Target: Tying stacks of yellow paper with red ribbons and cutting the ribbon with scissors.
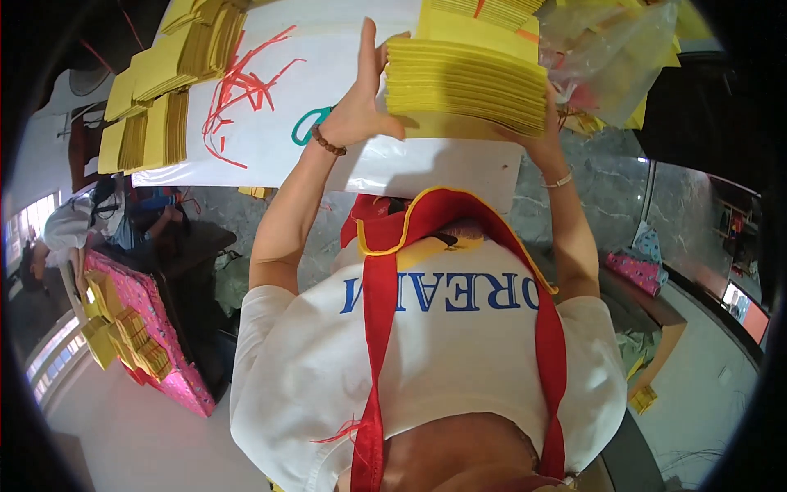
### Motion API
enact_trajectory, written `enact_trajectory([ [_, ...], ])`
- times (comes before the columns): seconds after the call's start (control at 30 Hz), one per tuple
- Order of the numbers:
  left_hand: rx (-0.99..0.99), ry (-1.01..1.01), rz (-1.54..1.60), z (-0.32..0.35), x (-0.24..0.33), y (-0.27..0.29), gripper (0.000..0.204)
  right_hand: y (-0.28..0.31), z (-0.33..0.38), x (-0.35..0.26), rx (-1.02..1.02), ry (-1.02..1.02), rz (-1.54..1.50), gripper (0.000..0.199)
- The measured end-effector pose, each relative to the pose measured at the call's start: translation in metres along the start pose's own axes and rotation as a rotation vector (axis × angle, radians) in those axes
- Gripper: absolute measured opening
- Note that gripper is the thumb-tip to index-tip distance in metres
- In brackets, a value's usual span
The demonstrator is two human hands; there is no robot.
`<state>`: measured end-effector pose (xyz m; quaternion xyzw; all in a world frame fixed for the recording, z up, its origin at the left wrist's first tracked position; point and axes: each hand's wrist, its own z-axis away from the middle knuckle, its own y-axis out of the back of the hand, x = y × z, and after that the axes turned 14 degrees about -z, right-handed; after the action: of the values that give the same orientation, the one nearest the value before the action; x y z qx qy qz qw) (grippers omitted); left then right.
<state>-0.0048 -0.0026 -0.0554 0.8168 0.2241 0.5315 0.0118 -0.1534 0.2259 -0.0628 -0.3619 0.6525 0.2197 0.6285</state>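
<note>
A thick stack of yellow folded paper sheets [467,86] lies at the far side of the white-covered table, its many layered edges turned toward me. My right hand [537,139] grips its right end, thumb along the near lower edge and fingers around the side. Beside the left end is my left hand [361,111], open, with thumb and fingers spread apart; a fingertip reaches the stack's far left corner. Scissors with a teal handle [307,127] lie just left of my left wrist, their blades hidden.
Red strips [246,86] are scattered over the white table cover [279,164]. More yellow stacks [164,70] line the table's left side. A clear plastic bag [615,66] sits at the far right. At left, another person [74,221] bends over a pink-covered table [152,320] bearing yellow bundles.
</note>
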Motion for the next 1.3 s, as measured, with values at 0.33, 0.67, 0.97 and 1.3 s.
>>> enact_trajectory([
  [0.33, -0.156, 0.247, -0.346, 0.041, -0.053, -0.023, 0.138, 0.016, 0.007, 0.051, -0.102, -0.142, 0.107, 0.088],
  [0.67, 0.020, 0.501, -0.186, 0.002, -0.015, -0.022, 0.112, 0.008, -0.019, 0.005, -0.004, -0.387, -0.246, 0.061],
  [0.97, 0.005, 0.865, 0.012, 0.000, 0.002, -0.022, 0.112, 0.024, -0.047, 0.018, -0.073, -0.837, -0.459, 0.040],
  [1.3, 0.112, 0.916, 0.177, 0.010, -0.011, 0.002, 0.073, 0.017, -0.048, 0.017, -0.101, -0.866, -0.602, 0.038],
])
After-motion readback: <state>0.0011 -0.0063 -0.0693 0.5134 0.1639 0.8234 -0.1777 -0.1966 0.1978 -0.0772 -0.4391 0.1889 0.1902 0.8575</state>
